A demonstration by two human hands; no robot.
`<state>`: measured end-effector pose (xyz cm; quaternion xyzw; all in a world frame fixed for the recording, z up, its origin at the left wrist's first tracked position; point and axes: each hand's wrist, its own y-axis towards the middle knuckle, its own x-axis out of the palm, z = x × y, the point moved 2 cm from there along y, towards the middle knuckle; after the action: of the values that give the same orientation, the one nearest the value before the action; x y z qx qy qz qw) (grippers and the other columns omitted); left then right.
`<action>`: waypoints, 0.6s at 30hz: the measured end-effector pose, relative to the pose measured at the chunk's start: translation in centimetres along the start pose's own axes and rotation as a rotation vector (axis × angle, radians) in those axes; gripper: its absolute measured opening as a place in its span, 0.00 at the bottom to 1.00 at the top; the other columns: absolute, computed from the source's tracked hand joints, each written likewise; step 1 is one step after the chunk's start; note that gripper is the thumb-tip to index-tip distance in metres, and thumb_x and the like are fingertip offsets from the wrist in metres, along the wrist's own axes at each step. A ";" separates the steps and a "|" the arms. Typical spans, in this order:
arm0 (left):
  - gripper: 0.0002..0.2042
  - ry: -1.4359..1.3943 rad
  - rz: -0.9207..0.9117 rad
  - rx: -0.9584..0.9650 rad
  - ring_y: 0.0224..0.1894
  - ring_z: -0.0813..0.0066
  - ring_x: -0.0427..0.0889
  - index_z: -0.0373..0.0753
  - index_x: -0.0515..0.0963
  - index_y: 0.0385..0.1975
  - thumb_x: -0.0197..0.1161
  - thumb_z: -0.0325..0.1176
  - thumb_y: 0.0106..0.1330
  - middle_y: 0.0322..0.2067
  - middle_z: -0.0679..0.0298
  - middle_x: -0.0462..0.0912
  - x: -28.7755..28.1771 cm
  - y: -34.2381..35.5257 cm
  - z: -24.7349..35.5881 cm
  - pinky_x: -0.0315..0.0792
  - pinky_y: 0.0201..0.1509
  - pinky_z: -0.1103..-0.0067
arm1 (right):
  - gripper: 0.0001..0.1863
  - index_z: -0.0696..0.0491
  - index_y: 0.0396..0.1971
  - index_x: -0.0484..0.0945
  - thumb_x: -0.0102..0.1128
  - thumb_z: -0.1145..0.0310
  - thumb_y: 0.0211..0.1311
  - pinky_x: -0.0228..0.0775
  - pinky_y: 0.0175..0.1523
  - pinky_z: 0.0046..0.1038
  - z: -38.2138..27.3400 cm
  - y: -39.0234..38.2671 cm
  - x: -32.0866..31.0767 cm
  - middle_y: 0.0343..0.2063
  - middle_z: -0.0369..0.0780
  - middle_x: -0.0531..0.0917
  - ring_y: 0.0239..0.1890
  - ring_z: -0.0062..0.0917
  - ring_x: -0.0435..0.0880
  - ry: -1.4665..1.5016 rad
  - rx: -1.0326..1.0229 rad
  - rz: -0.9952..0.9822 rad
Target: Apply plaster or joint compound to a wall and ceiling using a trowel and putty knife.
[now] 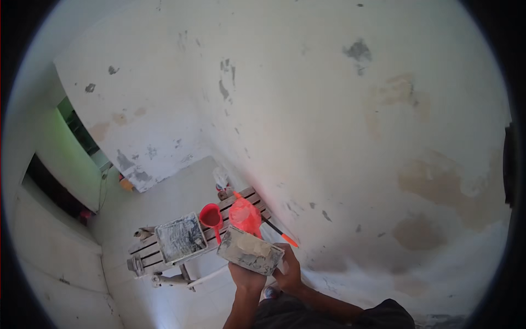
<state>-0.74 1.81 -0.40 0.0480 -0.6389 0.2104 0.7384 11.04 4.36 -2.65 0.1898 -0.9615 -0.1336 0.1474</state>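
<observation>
From where I stood, the left hand (247,277) grasped the near edge of a grey, rectangular, putty-smeared tray (250,250), its fingers mostly hidden underneath; the right hand's (290,270) fingers clasped its right end. It was held up by the near edge of a slatted wooden surface (152,255), where a white-smeared rectangular pan (181,237) lay toward the left end, beside a red plastic mug (209,216)
</observation>
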 end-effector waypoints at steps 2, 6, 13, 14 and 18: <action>0.22 0.069 -0.147 -0.191 0.55 0.60 0.78 0.39 0.70 0.58 0.42 0.48 0.75 0.53 0.59 0.78 1.9 -0.4 -3.0 0.73 0.59 0.59 | 0.30 0.57 0.56 0.69 0.64 0.85 0.51 0.67 0.62 0.32 -2.9 -0.7 -2.3 0.51 0.40 0.74 0.58 0.31 0.75 -0.156 -0.074 0.147; 0.23 0.256 -0.197 -0.295 0.58 0.60 0.76 0.38 0.68 0.60 0.40 0.46 0.76 0.56 0.59 0.76 5.8 -2.9 -11.7 0.70 0.62 0.61 | 0.31 0.58 0.58 0.70 0.68 0.80 0.51 0.67 0.62 0.32 -6.0 -2.6 -8.7 0.51 0.42 0.79 0.55 0.31 0.78 -0.227 -0.136 0.383; 0.25 0.334 -0.271 -0.565 0.63 0.61 0.72 0.38 0.68 0.61 0.44 0.49 0.73 0.58 0.59 0.75 7.1 -6.6 -19.4 0.64 0.67 0.64 | 0.28 0.62 0.54 0.71 0.68 0.74 0.53 0.71 0.55 0.28 -15.8 -5.6 -12.5 0.46 0.42 0.81 0.50 0.24 0.79 -0.176 -0.331 0.683; 0.26 0.410 -0.258 -0.584 0.63 0.61 0.72 0.38 0.68 0.61 0.45 0.50 0.72 0.58 0.58 0.75 6.6 -7.1 -20.5 0.64 0.67 0.64 | 0.29 0.62 0.56 0.70 0.68 0.74 0.53 0.71 0.55 0.29 -16.2 -6.4 -13.1 0.47 0.43 0.80 0.51 0.25 0.79 -0.268 -0.389 0.726; 0.25 0.504 -0.424 -0.619 0.64 0.62 0.71 0.37 0.68 0.61 0.46 0.49 0.72 0.60 0.59 0.74 8.1 -10.0 -22.1 0.63 0.68 0.65 | 0.33 0.64 0.60 0.65 0.67 0.74 0.54 0.68 0.59 0.32 -17.7 -9.7 -15.2 0.52 0.46 0.77 0.54 0.30 0.77 -0.478 -0.493 0.814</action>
<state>24.19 2.27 5.41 -0.0982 -0.4480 -0.1413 0.8773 33.57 -1.68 7.09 -0.2745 -0.9042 -0.3271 0.0041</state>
